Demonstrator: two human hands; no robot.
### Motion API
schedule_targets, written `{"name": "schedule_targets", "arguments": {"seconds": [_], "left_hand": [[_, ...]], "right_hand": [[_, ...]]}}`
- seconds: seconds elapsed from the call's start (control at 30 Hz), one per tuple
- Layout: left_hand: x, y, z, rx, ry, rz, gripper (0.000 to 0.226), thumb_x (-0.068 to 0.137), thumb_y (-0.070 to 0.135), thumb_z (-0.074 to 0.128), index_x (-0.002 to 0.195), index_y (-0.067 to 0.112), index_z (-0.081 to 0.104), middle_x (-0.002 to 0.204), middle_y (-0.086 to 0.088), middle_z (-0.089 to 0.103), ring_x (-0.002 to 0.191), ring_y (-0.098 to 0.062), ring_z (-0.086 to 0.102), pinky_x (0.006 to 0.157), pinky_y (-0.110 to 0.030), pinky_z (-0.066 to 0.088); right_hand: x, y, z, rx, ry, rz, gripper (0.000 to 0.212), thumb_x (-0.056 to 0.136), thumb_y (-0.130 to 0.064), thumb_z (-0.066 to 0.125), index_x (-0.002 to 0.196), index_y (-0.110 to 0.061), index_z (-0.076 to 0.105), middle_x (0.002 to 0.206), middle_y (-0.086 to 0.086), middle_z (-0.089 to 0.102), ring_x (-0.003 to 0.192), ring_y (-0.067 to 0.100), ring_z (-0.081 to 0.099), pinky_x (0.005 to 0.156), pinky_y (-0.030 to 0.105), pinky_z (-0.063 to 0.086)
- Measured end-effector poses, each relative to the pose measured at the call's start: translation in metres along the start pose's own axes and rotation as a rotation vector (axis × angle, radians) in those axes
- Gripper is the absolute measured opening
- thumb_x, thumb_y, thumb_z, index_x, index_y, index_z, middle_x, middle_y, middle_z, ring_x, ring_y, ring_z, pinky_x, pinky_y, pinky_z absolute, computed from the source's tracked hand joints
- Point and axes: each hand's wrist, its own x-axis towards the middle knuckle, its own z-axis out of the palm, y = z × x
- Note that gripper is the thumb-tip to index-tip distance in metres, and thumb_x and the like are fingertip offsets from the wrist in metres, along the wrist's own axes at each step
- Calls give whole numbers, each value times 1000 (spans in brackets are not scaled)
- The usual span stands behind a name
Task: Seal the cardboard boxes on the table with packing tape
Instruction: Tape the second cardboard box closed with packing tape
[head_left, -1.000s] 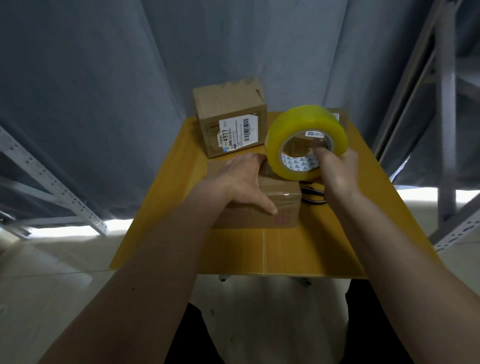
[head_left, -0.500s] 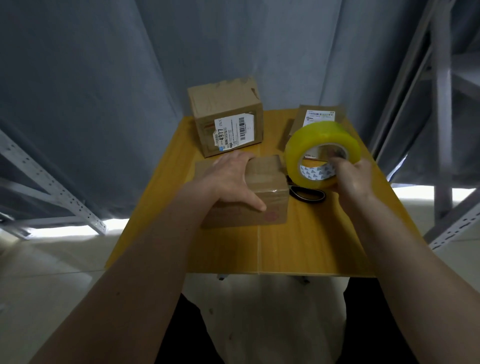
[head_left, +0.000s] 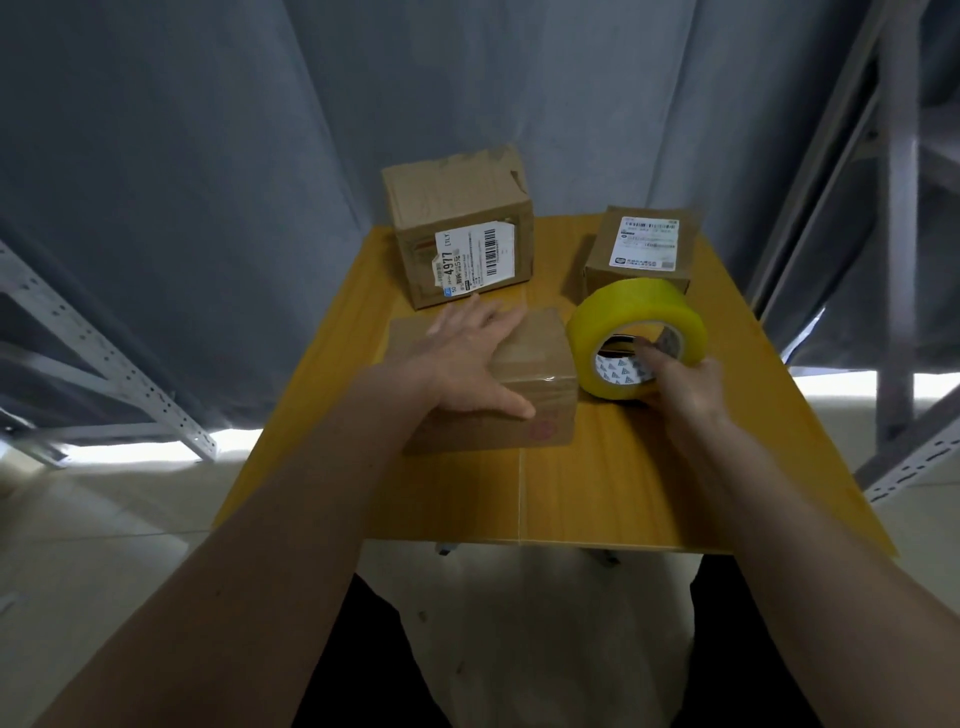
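- Left hand lies flat with fingers spread on top of the near cardboard box, thumb hooked over the near top edge. It's pressing, not gripping.
- Right hand has fingers poked into the core of the yellow packing tape roll and wrapped round it. The roll is tipped up on edge, just right of that box, and looks like it's touching the table.
- Biggest risk imo: can't see a free tape end anywhere, so if it's stuck flat on the roll, picking at it one-handed could let the box shift.
- There's a glossy strip over the near box's top already, so a second pass could wrinkle or go on crooked if the roll pulls at an angle.
- Something dark shows through the roll's hole, can't tell what it is. If it's lying behind the roll, it could get knocked.
- The tall labelled box at the far side, left of middle, has a torn top corner, so tape may not bond well there.
- The small labelled box at far right sits just behind the roll, so it's easy to bump.
- Materials: matte brown corrugated card, a bit scuffed; shiny translucent yellow tape on a printed cardboard core; smooth yellowish wood-grain tabletop with a seam down the middle.
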Motion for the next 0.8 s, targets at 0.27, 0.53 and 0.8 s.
{"name": "schedule_targets", "arguments": {"seconds": [0.27, 0.53, 0.8], "left_hand": [[-9, 19, 24, 107, 110, 236, 85, 93, 30, 58, 150, 41, -3, 159, 16, -7, 147, -12, -9, 120, -46, -1], [-26, 13, 18, 106, 115, 114, 89, 89, 42, 62, 153, 31, 1, 161, 13, -1, 148, -10, -1, 119, -44, 11], [-65, -32, 3, 153, 37, -262, 102, 78, 82, 15, 154, 15, 0, 162, -4, -6, 149, -19, -5, 119, -43, 7]], "right_hand": [[-9, -16, 1, -425, 144, -419, 53, 81, -6, 70, 129, -14, 49, 126, 8, 57, 119, 27, 53, 96, 32, 43], [-36, -42, 28, -1465, -203, -1018, 51, 87, -15, 54, 137, -25, 53, 145, 3, 48, 142, 29, 29, 115, 56, -2], [-37, -35, 32, -1442, -143, -1055, 55, 80, -11, 69, 132, -23, 58, 141, 7, 52, 139, 34, 32, 116, 54, -3]]}}
